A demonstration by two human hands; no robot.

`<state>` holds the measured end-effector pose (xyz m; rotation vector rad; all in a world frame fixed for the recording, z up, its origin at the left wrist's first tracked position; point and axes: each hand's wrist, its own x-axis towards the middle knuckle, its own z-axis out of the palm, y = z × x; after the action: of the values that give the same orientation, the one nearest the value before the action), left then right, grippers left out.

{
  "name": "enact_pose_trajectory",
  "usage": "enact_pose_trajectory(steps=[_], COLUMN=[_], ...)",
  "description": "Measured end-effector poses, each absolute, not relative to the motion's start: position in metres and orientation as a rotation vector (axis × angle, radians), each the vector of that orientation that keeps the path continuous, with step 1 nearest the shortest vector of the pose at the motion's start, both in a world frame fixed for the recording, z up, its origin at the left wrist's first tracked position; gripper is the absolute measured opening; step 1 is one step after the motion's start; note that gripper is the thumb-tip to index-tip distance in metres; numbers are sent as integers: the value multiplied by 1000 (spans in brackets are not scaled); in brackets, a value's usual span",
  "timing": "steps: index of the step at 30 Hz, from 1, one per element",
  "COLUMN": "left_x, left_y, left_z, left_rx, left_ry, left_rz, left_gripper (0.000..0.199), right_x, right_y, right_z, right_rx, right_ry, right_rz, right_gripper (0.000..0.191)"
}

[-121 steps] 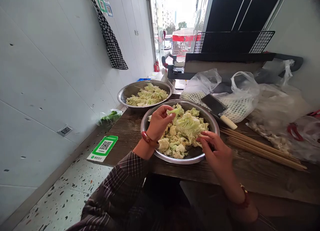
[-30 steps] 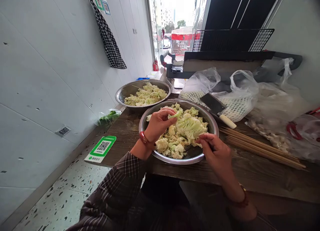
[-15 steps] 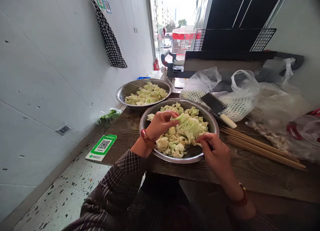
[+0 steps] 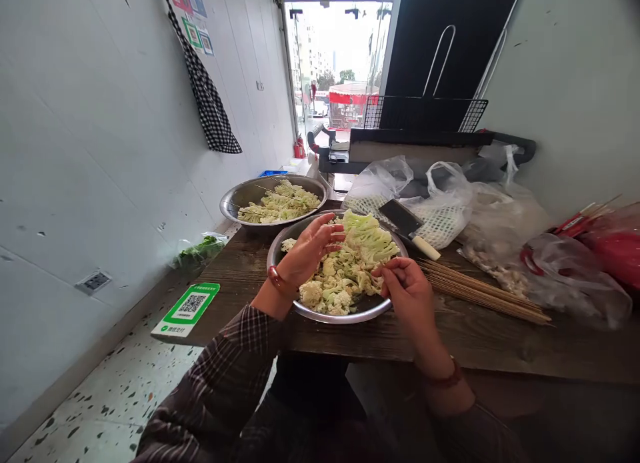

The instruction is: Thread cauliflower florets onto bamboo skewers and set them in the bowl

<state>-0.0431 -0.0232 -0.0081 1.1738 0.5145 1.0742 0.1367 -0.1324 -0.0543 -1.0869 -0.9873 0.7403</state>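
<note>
A metal bowl (image 4: 367, 314) on the dark wooden table holds many cauliflower pieces (image 4: 333, 291). Above its right part, a row of pale green cauliflower florets (image 4: 369, 236) hangs close to my right hand (image 4: 407, 286). The fingers of that hand are pinched at the lower right end of the florets; a skewer there is too small to make out. My left hand (image 4: 313, 249) is over the bowl's left side, fingers apart and holding nothing, just left of the florets.
Behind on the left is a second metal bowl (image 4: 230, 209) with skewered cauliflower. To the right are a cleaver (image 4: 401, 217), a bundle of wooden skewers (image 4: 483, 293) and plastic bags (image 4: 443, 206). A green QR card (image 4: 190, 308) lies at the table's left corner.
My left hand has let go of the florets and opened. My right hand still pinches at their end. The whole view has shifted, with more of the right side showing.
</note>
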Motion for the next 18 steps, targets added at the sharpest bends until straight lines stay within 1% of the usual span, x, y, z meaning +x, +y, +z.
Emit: enact_pose_trajectory(steps=[3,5,8,11,15,18], left_x=[-30,-19,-5,1,1,-2], left_y=[-39,-51,-62,-64,-62,-61], left_z=[-6,-4,-3,-5,-7,-5], left_rx=[1237,1228,1142,1074,1058,1062], left_ry=[488,469,447,445,474,492], left_rz=[998,1007,1160,1303,1377,1427], left_gripper=[62,59,52,50,45,44], right_x=[127,118,104,94,93,99], right_y=[-128,-125,-122,-120,-120,-121], right_z=[-49,-46,-44,-43,-42,-42], right_rx=[-1029,-992,-950,-904,-867,-906], right_ry=[-939,-908,-859,-834,-874,-965], right_rz=[771,802,861,922,983,1034], right_gripper=[25,27,29,28,28,34])
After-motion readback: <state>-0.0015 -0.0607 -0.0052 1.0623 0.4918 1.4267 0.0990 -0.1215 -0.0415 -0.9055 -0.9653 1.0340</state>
